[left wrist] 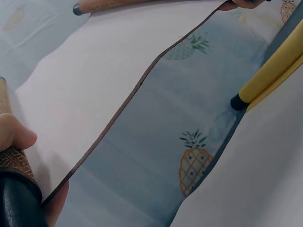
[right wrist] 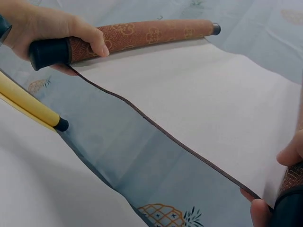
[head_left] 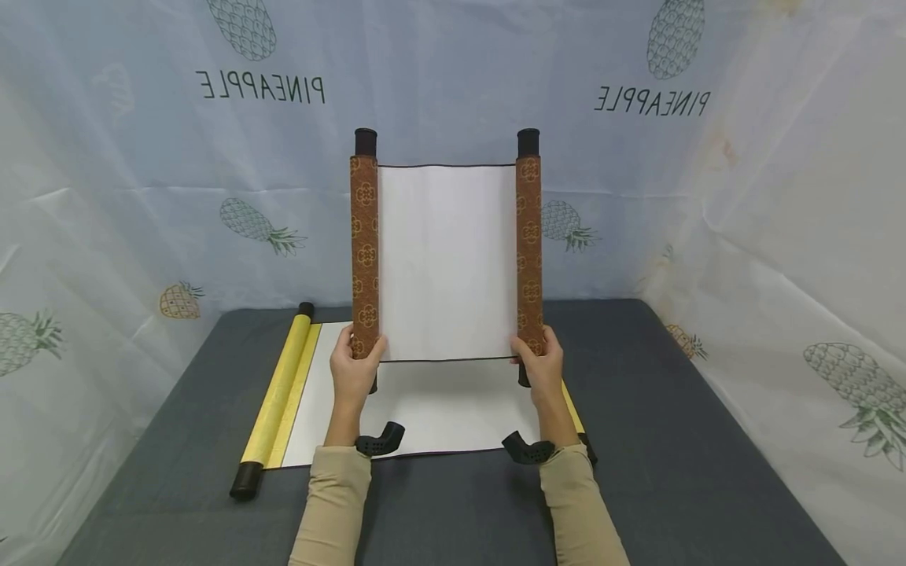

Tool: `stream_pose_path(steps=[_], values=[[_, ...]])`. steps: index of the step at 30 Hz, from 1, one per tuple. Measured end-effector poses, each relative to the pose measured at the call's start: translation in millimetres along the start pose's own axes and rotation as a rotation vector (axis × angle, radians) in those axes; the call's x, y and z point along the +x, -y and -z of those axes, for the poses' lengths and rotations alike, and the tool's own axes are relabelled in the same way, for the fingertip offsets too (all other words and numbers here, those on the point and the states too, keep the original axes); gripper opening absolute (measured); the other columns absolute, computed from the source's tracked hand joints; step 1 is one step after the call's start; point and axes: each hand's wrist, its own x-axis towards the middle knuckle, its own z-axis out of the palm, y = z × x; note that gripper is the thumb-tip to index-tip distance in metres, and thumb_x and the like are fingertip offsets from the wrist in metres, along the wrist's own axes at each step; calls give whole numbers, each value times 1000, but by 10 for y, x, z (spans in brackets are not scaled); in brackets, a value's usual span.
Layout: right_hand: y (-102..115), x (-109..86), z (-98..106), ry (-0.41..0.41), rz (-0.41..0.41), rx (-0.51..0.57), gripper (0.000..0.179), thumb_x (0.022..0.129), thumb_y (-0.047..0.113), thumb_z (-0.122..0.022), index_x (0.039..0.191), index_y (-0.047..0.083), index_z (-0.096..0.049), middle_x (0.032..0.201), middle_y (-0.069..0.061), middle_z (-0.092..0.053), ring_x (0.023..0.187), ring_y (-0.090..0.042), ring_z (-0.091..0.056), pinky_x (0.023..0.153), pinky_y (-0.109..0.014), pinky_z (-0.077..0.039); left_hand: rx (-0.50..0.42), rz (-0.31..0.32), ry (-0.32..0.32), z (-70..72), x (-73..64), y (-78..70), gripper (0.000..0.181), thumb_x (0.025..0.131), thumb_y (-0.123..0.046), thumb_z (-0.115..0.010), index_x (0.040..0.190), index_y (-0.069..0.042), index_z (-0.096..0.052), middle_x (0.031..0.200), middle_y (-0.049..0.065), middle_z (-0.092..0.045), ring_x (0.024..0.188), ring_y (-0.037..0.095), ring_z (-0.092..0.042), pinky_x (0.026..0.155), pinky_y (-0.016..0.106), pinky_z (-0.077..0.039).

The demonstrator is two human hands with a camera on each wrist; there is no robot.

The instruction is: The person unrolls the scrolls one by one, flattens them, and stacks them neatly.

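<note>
A brown hanging scroll with gold flower patterns [head_left: 447, 259] is held upright, partly unrolled, its blank white sheet stretched between two rollers. My left hand [head_left: 351, 376] grips the lower end of the left roller [head_left: 365, 244], thumb on the inner side. Likewise, my right hand [head_left: 543, 373] grips the bottom of the right roller [head_left: 529, 244]. Black knobs cap both rollers. Below and behind lies a yellow scroll [head_left: 279, 393], spread open on the table, its white sheet [head_left: 439, 409] partly covered by the raised scroll and my arms. In the right wrist view, the left thumb presses the brown roller [right wrist: 156, 35].
A dark grey cloth covers the table [head_left: 672, 472]. Pale curtains printed with pineapples [head_left: 453, 79] hang behind it and along both sides. The yellow scroll's right roller [head_left: 575, 413] shows partly behind my right forearm. Black camera mounts [head_left: 381, 439] sit at both wrists.
</note>
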Motion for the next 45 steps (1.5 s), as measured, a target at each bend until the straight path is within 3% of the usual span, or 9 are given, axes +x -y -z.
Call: stream_pose_path(steps=[6,14,21,27,31,37,40,45], values=[[-3,19,28,1,6,-5,39,88,3,-65,124,3,-52,90,9,-56,74,-3,-58,64,-22,-56,-2,-14,-8,18,8,13,47,84,-17,-72,125,0,-57,114,21,-65,94,12,-57,72,14,-45],[45,25,121,37,23,-158,46,88,13,-69,131,2,-53,87,15,-61,75,2,-58,69,-16,-49,-23,-15,-7,44,42,53,51,81,-14,-76,127,-1,-59,115,20,-67,89,-2,-56,71,8,-46],[105,56,90,100,-30,-118,47,93,13,-63,136,3,-46,90,9,-56,71,-3,-58,68,-19,-53,-68,37,12,64,74,47,61,83,-16,-75,138,-7,-51,120,21,-64,86,-8,-56,68,8,-49],[127,77,49,59,-25,-101,39,93,9,-60,130,1,-51,76,9,-52,57,-5,-53,59,-20,-49,-88,97,122,120,100,50,64,89,-22,-68,147,-12,-41,132,19,-57,91,-8,-56,71,8,-49],[104,88,74,15,-37,-106,37,90,5,-60,126,0,-54,67,11,-54,50,-5,-52,55,-20,-48,-85,105,185,124,95,66,60,94,-23,-62,148,-13,-37,130,18,-56,89,-4,-54,72,11,-48],[35,79,117,5,-55,-138,42,85,7,-70,123,2,-56,68,14,-56,49,-5,-53,54,-21,-47,-63,43,126,74,65,123,46,95,-16,-58,138,-2,-47,117,21,-59,83,-2,-53,68,14,-47],[25,63,124,11,-47,-141,43,83,8,-74,122,3,-56,70,13,-55,50,-5,-53,54,-20,-47,-52,41,79,57,59,128,46,92,-14,-60,135,0,-50,117,23,-61,83,-2,-53,67,13,-46],[27,51,110,4,-35,-109,42,84,5,-71,122,0,-53,76,11,-57,49,-4,-53,52,-19,-48,-21,65,58,76,53,113,54,86,-16,-70,134,-1,-50,121,21,-61,94,6,-55,72,11,-45]])
